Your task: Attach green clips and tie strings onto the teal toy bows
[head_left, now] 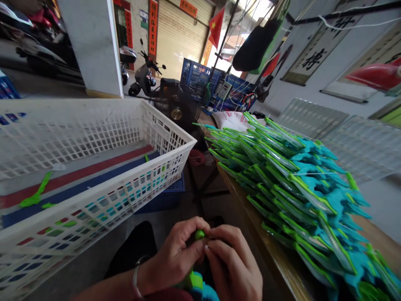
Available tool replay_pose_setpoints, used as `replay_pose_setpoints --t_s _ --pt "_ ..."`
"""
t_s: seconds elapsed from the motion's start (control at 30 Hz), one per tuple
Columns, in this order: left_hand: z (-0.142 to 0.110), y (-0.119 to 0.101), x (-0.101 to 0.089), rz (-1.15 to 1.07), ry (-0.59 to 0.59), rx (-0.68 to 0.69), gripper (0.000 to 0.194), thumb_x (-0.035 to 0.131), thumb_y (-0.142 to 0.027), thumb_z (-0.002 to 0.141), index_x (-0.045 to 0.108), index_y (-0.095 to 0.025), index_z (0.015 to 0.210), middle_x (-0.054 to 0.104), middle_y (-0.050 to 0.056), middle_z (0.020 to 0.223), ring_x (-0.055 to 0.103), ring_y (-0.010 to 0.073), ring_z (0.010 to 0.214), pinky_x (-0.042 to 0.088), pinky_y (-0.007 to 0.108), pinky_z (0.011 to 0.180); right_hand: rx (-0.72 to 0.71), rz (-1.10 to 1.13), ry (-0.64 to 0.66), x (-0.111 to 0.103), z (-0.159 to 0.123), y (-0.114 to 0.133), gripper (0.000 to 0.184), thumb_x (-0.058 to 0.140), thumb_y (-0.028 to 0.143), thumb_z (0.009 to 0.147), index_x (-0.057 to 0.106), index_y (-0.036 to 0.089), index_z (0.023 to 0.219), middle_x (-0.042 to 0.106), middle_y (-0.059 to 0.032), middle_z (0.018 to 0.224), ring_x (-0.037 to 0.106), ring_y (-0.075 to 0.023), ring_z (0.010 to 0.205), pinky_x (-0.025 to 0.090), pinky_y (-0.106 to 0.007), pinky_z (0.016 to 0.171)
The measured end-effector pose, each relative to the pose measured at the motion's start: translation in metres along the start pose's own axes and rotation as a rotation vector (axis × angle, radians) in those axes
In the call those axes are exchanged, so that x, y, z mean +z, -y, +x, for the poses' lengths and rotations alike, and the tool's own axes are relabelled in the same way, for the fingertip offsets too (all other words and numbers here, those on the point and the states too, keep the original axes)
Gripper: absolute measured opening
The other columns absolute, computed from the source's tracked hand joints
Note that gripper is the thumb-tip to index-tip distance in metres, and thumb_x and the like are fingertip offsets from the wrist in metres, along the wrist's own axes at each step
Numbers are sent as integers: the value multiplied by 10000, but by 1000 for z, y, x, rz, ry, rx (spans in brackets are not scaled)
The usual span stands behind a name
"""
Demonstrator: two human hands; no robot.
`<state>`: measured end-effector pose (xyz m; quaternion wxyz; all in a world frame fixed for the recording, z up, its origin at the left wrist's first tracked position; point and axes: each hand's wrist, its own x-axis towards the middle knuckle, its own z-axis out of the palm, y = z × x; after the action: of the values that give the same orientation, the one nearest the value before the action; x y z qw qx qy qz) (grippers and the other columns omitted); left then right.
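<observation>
My left hand (178,251) and my right hand (235,261) meet at the bottom middle, fingertips pinched together. Between them shows the rounded bright green end (199,234) of a plastic piece. Below the fingers hangs a green and teal plastic part (198,282), probably of the same piece, mostly hidden by the hands. The exact pinch point is covered. A pale bracelet (135,281) circles my left wrist. To the right of the hands lies a large heap of green-edged, clear and teal plastic pieces (282,184).
A white plastic basket (184,140) stands at left, with a few green pieces (38,194) on a striped sheet inside. The heap lies on a wooden table (269,255), its edge close to my right hand. Blue crates (196,75) and a scooter (147,75) stand behind.
</observation>
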<state>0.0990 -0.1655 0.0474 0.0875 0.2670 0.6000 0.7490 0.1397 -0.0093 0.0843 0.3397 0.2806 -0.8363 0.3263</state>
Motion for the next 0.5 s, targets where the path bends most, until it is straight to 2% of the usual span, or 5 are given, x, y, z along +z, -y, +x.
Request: replay_pose_setpoints --t_s 0.1,0.17,0.27,0.37,0.5 --pt "-1 1 2 -93 28 -46 271 581 -465 996 601 -199 942 536 -29 681 495 114 582 399 230 559 217 112 8 -3 -2 -3 134 636 117 962 656 210 1057 629 -45 937 639 -150 806 550 -240 681" --pt "0 0 3 -133 43 -82 269 597 -460 991 603 -197 933 526 -36 648 498 111 560 400 230 550 351 242 -7 -4 -2 -6 41 675 187 957 645 215 963 601 -5 829 597 -131 708 518 -216 617" --pt "0 -1 4 -174 78 -109 289 596 -465 993 613 -188 914 521 -35 629 500 108 552 405 232 553 537 435 -7 -1 -4 -10 194 698 281 952 606 198 803 554 16 738 552 -120 652 497 -202 585" --pt "1 1 4 -205 72 -111 296 598 -471 992 620 -182 929 518 -37 619 492 104 533 398 229 534 582 488 -56 4 -7 -13 239 718 304 936 602 182 767 558 5 730 554 -124 660 503 -209 595" --pt "3 7 5 -230 30 -107 280 602 -456 990 604 -186 913 504 -47 598 472 101 506 391 227 514 498 434 -103 10 -10 -14 194 696 239 947 626 188 773 589 -1 718 571 -134 660 500 -224 598"
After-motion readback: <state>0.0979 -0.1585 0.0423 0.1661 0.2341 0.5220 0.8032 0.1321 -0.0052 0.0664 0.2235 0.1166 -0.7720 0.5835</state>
